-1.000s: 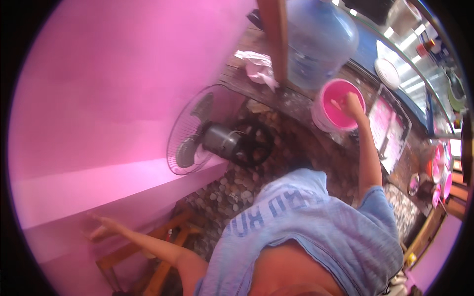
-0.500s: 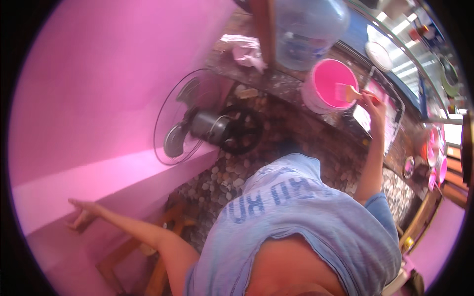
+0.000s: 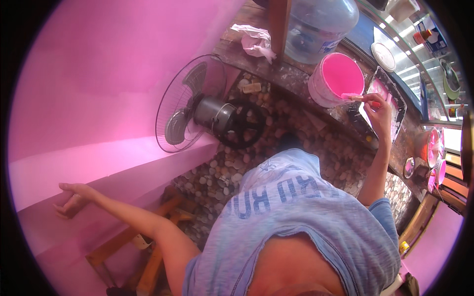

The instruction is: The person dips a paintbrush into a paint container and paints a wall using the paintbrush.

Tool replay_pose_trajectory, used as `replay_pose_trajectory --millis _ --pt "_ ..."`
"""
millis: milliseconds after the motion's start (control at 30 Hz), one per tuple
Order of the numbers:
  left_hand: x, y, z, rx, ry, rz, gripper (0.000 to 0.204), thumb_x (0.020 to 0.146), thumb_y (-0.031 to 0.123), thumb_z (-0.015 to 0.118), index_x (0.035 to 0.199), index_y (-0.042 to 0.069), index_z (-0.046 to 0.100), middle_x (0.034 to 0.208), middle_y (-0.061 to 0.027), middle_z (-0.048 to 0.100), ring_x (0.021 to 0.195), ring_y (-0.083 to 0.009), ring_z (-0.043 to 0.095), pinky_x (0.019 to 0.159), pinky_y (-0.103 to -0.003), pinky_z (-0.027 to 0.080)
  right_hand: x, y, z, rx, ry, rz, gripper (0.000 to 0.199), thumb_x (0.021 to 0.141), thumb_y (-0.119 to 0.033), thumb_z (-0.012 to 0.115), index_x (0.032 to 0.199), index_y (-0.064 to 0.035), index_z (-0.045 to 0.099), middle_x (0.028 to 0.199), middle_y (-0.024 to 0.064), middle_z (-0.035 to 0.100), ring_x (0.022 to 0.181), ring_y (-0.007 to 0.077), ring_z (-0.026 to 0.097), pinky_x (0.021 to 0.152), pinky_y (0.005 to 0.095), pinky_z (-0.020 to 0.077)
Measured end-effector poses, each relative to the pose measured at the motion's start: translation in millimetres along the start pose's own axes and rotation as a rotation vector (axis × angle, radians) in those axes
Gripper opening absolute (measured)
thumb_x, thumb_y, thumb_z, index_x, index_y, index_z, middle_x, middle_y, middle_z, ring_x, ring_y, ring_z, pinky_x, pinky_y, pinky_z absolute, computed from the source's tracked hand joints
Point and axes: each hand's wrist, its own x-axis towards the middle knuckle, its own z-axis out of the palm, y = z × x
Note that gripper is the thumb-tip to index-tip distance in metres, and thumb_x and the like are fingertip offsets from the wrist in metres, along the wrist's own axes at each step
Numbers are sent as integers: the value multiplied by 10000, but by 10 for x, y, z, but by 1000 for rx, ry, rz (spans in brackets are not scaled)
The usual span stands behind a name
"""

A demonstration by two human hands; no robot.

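One paintbrush [image 3: 354,97], pinched in the fingers of the right hand [image 3: 380,120], is at the right rim of one pink paint bucket [image 3: 320,89], bristles pointing left, long axis nearly level. On the desk [image 3: 294,81], one paint tray [image 3: 396,108] lies beside the bucket, one water jug [image 3: 321,29] behind. One fan [image 3: 212,116] stands between bucket and left hand [image 3: 75,198], whose fingers are loosely parted.

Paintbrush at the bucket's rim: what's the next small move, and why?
Probably wipe the paintbrush lightly against the rim of the bucket: its pink bristles are already at that edge, and the right hand holds it near its red handle, so a short drag could shed any excess.
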Motion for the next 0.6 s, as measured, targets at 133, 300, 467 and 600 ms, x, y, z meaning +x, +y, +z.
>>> replay_pose_trajectory --millis 133,300,467,600 --pt "-2 -7 -17 -22 -4 16 659 792 539 620 1136 7 441 1138 -215 416 1096 -372 409 882 -518 339 -34 13 -19 -18 -27 -6 110 763 12 571 861 13 620 899 46 618 824 134 629 762 239 477" --pt "-41 -25 13 4 12 -7 708 760 587 629 1112 0 448 1102 -226 425 1097 -392 417 861 -532 347 -7 48 -116 -152 -41 -29 119 771 -60 609 882 -22 631 887 39 641 825 134 644 754 258 474" --pt "-80 -53 79 35 23 -3 719 739 595 647 1093 -1 455 1082 -210 436 1059 -388 428 840 -530 356 75 175 -207 -119 16 -28 110 839 -70 596 926 -11 632 785 -2 627 742 56 574 699 205 465" --pt "-39 -149 68 48 78 72 739 729 647 620 1048 0 458 1035 -207 444 1011 -386 442 793 -521 371 221 439 -108 101 191 53 216 889 -171 608 1022 -5 643 830 42 657 727 80 616 671 215 498"
